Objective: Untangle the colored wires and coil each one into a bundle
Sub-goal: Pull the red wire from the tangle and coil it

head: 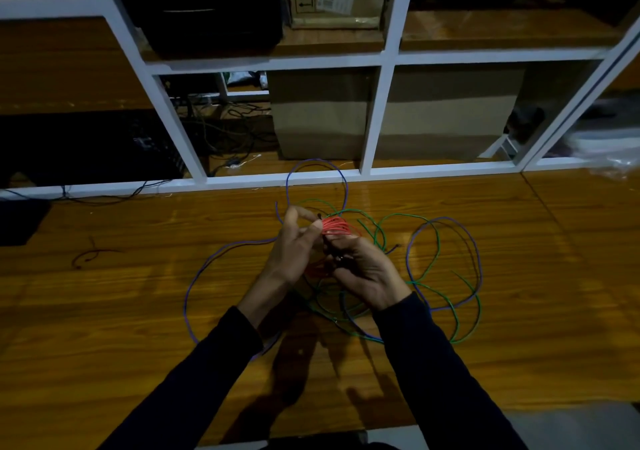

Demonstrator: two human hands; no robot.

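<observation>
My right hand (363,269) grips the red wire (337,226) coil; my left hand (294,241) pinches its top. I should wrap tight and keep the green wire (398,215) and purple wire (194,283) out.

A glossy orange-brown wooden tabletop (104,311) with strong grain fills the foreground under dim light. Behind it stands a white-framed glass partition (375,113), and through it show brown cardboard boxes (322,117), a black boxy case (214,6) on a wooden shelf (502,30), and tangled dark cables (221,127).
</observation>
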